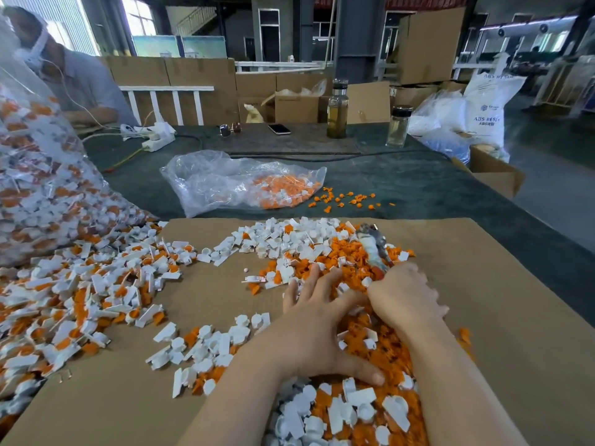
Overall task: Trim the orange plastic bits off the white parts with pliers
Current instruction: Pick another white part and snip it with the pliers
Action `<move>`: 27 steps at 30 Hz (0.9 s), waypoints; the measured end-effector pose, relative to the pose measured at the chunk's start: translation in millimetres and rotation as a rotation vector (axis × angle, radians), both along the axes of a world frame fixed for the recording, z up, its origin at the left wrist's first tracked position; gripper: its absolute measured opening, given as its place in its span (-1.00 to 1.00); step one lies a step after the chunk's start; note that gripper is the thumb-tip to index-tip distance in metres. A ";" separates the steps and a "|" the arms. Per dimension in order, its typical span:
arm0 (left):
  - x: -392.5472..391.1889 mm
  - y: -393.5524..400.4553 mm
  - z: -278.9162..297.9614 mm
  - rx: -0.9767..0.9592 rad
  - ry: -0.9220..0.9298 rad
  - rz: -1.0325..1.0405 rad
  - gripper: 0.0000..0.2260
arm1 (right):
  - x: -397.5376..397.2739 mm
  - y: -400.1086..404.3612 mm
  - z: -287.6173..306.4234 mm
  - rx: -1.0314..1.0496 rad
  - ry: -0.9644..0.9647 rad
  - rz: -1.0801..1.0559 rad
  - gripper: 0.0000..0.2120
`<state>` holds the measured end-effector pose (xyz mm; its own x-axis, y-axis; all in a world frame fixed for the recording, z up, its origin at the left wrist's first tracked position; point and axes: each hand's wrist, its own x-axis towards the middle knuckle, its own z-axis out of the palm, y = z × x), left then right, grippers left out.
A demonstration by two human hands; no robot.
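Orange bits (pixel 360 320) lower center: left hand (pixel 317 320) lying spread flat on them; right hand (pixel 407 296) gripping pliers (pixel 375 246) (blurred), w/ white parts (pixel 289 235) nearby.

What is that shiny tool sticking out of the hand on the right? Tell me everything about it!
Those are the pliers. The visible part looks like grey metal, blurred, with a tip pointing away and up-left. It slants over the pile of orange bits and white parts on the cardboard sheet. The right hand grips the near end, hiding the handles.
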<state>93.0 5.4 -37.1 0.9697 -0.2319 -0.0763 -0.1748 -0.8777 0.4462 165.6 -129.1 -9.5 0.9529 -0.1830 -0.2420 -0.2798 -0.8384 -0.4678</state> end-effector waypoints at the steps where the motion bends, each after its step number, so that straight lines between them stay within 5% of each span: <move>1: 1.0 -0.8 -0.9 0.024 -0.004 0.001 -0.16 | -0.6 2.2 -0.9 0.009 -0.012 0.013 -0.36; 7: 7.2 -0.3 -5.6 0.146 -0.111 0.100 -0.22 | -6.5 7.3 -3.7 0.314 -0.159 0.074 -0.73; 14: 11.7 5.6 -13.9 0.237 -0.256 0.326 -0.23 | -5.5 13.2 -3.9 0.533 -0.193 0.141 -0.75; 20: 13.0 7.5 -14.5 0.192 -0.122 0.555 -0.03 | -5.5 16.0 -3.3 0.656 -0.198 0.225 -0.84; 27: 11.6 15.4 -9.9 0.129 -0.088 0.679 -0.03 | -3.8 11.5 -0.8 0.781 -0.286 0.285 -0.76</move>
